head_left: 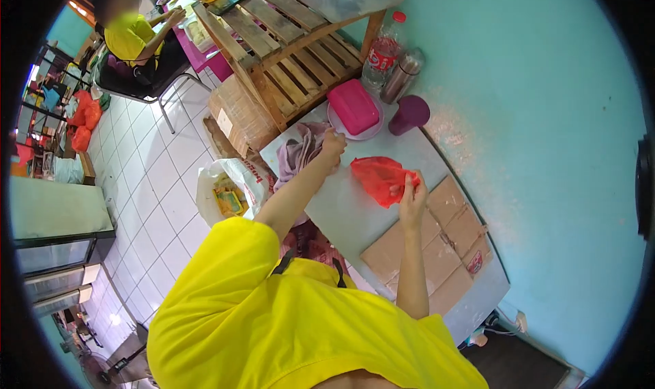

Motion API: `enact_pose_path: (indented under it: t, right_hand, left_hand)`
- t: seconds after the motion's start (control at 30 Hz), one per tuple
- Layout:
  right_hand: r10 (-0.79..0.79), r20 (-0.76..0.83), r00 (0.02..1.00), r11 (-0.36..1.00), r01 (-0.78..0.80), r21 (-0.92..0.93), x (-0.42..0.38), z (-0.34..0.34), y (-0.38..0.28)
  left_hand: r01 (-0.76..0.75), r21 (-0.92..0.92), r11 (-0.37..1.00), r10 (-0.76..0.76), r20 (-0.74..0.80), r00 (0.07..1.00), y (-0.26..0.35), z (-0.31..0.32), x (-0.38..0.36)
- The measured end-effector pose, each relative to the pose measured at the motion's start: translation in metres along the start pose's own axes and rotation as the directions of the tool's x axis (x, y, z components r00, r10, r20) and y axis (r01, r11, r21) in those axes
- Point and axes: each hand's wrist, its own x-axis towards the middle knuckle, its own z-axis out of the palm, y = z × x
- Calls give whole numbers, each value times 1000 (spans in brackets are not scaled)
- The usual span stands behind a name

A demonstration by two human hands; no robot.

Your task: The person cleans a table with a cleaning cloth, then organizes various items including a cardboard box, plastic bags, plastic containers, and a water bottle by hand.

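Observation:
My left hand [333, 149] is closed at the right side of a bunched mauve cloth [299, 155], its fingers curled on the cloth's edge. The cloth lies at the edge of the pale table [334, 208]. In my right hand [412, 196] is a red plastic bag [376, 177], pinched at its right end and spread over the tabletop. Beyond my left hand, a pink lidded box [353, 108] rests on a plate [374, 131]. A purple cup [409, 114] stands beside it.
Flattened cardboard [426, 242] covers the table's near part. Against the wall stand a plastic bottle [384, 54] and a metal flask [402, 75]. A slatted wooden rack [286, 54] borders the far end. A white bag [249, 184] sits left; a seated person [133, 41] is farther off.

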Motion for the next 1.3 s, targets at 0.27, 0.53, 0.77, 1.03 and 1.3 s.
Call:
enact_pose_path:
  t: [0.27, 0.53, 0.77, 1.03, 1.3]
  right_hand:
    - [-23, 22, 999, 1000, 23, -14, -16, -5, -1]
    - [3, 51, 999, 1000, -3, -4, -14, -5, 3]
    - [15, -9, 1000, 999, -15, -31, -7, -18, -9]
    - [14, 14, 1000, 1000, -14, -7, -5, -14, -6]
    - [37, 13, 999, 999, -36, -29, -8, -7, -5]
  left_hand:
    - [-333, 432, 838, 513, -418, 749, -49, 18, 85]
    - [-140, 234, 962, 194, -227, 955, 3, 0, 59]
    - [-69, -104, 992, 65, -39, 997, -8, -33, 27]
    - [-33, -372, 928, 76, 102, 992, 49, -85, 12]
    - [-214, -421, 881, 103, -271, 957, 89, -75, 72]
